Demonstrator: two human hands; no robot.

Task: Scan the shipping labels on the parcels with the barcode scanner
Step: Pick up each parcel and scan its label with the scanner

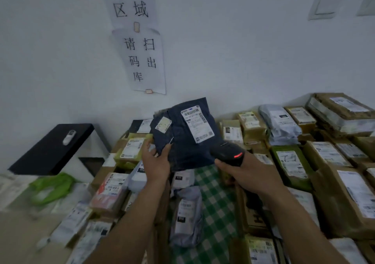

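Your forearms are stretching over the green checked cloth: right hand gripping the barcode scanner, left hand pinching the dark mailer bag by its lower edge above the cloth's far end, shipping label facing you. The bag is looking light and floppy, likely needing edge support.

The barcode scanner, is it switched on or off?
On: a red light glows on the barcode scanner held in the right hand.
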